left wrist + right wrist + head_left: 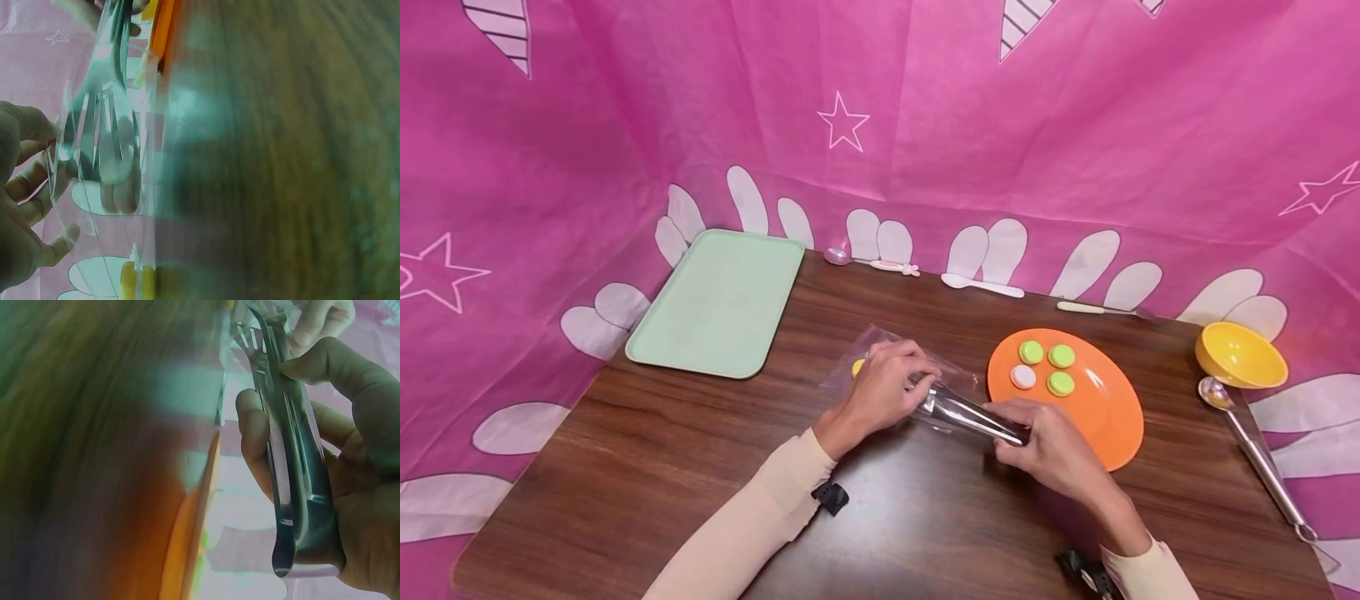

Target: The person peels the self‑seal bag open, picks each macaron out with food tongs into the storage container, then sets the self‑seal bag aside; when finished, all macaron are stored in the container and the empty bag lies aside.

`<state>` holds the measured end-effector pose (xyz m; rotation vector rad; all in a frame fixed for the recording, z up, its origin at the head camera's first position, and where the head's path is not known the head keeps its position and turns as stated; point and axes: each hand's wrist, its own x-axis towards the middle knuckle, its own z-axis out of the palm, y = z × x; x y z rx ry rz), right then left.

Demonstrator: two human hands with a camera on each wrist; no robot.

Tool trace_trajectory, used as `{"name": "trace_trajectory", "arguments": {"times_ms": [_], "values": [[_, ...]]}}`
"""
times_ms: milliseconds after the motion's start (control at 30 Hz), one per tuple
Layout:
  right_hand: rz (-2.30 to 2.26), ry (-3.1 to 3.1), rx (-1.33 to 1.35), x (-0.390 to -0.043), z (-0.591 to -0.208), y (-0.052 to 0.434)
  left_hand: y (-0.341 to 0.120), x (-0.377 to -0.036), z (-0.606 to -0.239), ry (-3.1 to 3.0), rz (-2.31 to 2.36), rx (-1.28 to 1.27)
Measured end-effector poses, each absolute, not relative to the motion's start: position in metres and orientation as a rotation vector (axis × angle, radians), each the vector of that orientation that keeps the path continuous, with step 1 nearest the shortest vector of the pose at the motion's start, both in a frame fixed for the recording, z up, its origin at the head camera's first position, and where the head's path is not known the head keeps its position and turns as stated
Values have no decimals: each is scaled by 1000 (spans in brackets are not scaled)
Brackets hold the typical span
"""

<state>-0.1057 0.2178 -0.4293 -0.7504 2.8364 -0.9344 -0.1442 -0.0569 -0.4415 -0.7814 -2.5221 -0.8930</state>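
Note:
Metal tongs (973,415) with slotted ends lie in my right hand (1056,446), thumb and fingers around the handle arms. Their slotted head (106,134) is inside a clear plastic bag (957,379). My left hand (883,382) pinches the bag near its mouth, beside the tongs' head. A brownish rounded shape (120,199) shows at the tongs' tips; I cannot tell what it is. Farther down in the bag is a yellow macaron (130,281), partly hidden by my left hand in the head view. The orange plate (1108,417) holds several green macarons (1061,383) and a pale pink one (1022,377).
A mint-green tray (718,304) is at the back left. Along the back edge lie a pink-handled spoon (891,267), a white spoon (988,287) and a cream-handled utensil (1082,307). A yellow bowl (1240,354) and a long metal ladle (1258,458) are at the right edge.

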Motion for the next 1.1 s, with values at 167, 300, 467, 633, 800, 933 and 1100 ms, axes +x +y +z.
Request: {"name": "trace_trajectory", "arguments": {"times_ms": [167,300,467,633,800,933,1100], "values": [[-927,2909,-764,-92,-426,243,-57,-144,-442,-2534,-884,-762],[-882,2986,-670,-83,-422,272,-56,-144,-442,-2549,-886,-758],[-832,3076,-481,-77,-421,311,-57,-144,-440,-2550,-909,-755],[-774,3149,-357,-69,-420,343,-57,-144,-440,-2550,-930,-767],[-720,3177,-321,-65,-429,359,-58,-145,-440,-2548,-936,-772],[-714,3169,-328,-63,-436,361,-57,-145,-440,-2545,-941,-771],[-679,3119,-291,-63,-436,361,-58,-145,-441,-2541,-948,-768]]}}
